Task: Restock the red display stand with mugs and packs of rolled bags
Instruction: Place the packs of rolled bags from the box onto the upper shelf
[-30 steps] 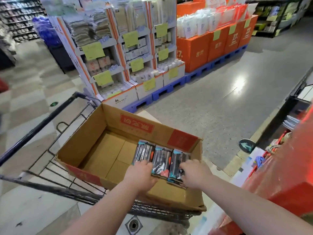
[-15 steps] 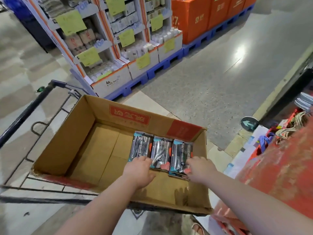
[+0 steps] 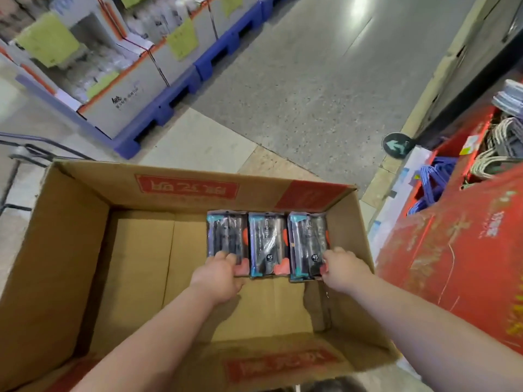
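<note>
Packs of rolled bags (image 3: 268,244), three side by side, lie flat in the far right corner of the cardboard box (image 3: 70,250). The left hand (image 3: 219,275) curls its fingers over the leftmost pack's near end. The right hand (image 3: 343,271) seems to pinch the rightmost pack's near corner. Right of those fingers stands the red display stand (image 3: 452,250). Beyond the fingertips lie grey speckled floor (image 3: 297,94) and blue pallets (image 3: 181,91).
</note>
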A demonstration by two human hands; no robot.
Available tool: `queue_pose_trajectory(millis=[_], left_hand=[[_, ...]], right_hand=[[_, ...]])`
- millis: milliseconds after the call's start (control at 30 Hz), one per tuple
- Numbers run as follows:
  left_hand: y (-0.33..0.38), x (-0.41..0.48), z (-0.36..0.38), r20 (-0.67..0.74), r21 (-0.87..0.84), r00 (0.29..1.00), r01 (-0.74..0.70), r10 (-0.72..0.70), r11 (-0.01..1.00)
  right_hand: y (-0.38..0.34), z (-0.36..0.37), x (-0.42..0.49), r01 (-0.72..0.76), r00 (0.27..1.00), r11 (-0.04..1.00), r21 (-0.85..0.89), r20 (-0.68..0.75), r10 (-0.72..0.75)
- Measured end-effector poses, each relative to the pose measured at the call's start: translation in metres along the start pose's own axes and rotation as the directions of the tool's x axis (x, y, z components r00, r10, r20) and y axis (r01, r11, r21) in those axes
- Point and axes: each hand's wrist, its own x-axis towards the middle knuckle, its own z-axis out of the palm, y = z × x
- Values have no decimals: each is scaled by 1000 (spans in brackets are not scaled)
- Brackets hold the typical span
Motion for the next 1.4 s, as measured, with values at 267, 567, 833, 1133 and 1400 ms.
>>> queue_pose_trajectory(millis=[267,567,833,1133,1400], left_hand=[[-35,52,19,28,-79,995,94,-92,992],[-49,87,39,18,-485,965,237,-261,842],[-48,101,52,64,-671,885,380,-461,637],[-54,116,60,158,-685,815,497,-557,533],[-57,115,59,178,-723,835,470,-520,507]], right_hand=[[-8,27,54,-110,990,988,107,101,100],[-15,60,85,-214,975,955,207,100,197],[-26,85,72,-144,987,901,410,-3,159],[-22,84,89,-354,904,566,745,117,412],[-17,99,95,-476,837,355,805,291,464]])
